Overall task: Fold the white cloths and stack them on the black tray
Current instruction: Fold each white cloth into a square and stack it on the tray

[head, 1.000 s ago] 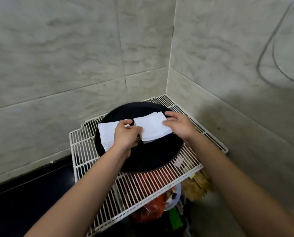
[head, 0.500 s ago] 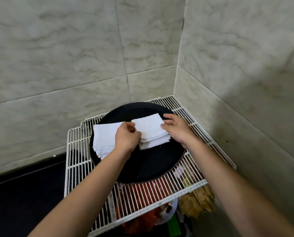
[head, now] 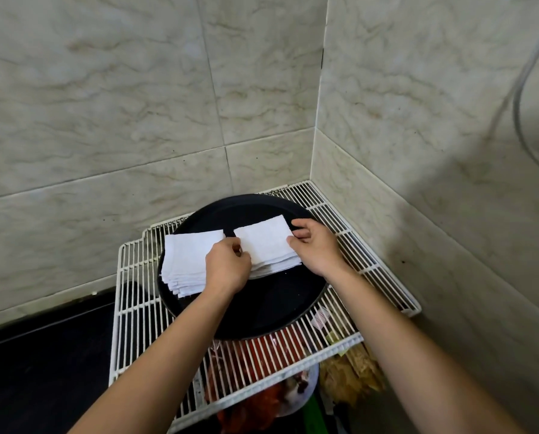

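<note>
Both hands work on one pile of folded white cloths [head: 266,242], which lies between the two sets of fingers on the black tray [head: 280,296]. The left hand [head: 227,266] comes in from the near left; its fingers [head: 235,245] are curled tight and pinch the pile's left edge near the front corner. The right hand [head: 315,247] sits at the opposite side, its fingers [head: 299,234] bent narrow round the pile's right edge, thumb on the near side.

A second pile of cloths [head: 186,261] lies just left of the left fingers, partly under that wrist. It also sits on the tray, hanging a little over its left rim. A thin dark gap of tray shows between the two piles, just beyond the left fingers.

The round tray rests on a white wire rack [head: 136,308] pushed into a corner of tiled walls [head: 105,120]. Below the rack, nearer than the fingers, red bags [head: 246,349] show through the wires.
</note>
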Motion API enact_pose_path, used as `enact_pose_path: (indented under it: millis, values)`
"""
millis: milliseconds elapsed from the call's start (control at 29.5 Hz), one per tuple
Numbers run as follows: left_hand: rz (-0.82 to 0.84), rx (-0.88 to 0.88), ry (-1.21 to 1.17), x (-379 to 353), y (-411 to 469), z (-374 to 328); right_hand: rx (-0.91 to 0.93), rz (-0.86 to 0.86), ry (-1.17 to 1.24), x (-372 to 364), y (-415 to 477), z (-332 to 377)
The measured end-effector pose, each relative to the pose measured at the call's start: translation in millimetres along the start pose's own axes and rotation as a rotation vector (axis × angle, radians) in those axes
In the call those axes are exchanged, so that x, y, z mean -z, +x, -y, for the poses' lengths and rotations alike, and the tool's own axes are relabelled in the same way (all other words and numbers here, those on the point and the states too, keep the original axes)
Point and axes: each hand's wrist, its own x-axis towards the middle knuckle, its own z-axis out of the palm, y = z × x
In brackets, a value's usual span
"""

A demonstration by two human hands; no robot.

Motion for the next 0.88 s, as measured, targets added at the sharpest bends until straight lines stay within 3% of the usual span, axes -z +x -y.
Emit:
enact_pose_path:
  millis: [305, 440, 508, 610, 745, 881]
  values:
    - [0.028, -0.088, -0.052, 12, -5, 1, 0.025, -0.131, -0.151, 3, -14, 12]
    - [-0.092, -0.335, -0.257, 41, -28, 2, 0.13, -0.286, -0.16, 15, -27, 30]
    - [-0.194, -0.498, -0.169, 60, -42, 19, 0.217, -0.343, -0.207, 13, -43, 39]
    - [-0.304, -0.565, 0.082, 99, -55, 61, 0.393, -0.342, -0.318, -16, -64, 62]
    - [-0.39, -0.469, 0.459, 150, -68, 123, 0.586, -0.205, -0.487, -86, -77, 85]
    - [-0.448, -0.131, 0.655, 207, -98, 203, 0.756, -0.013, -0.574, -181, -104, 120]
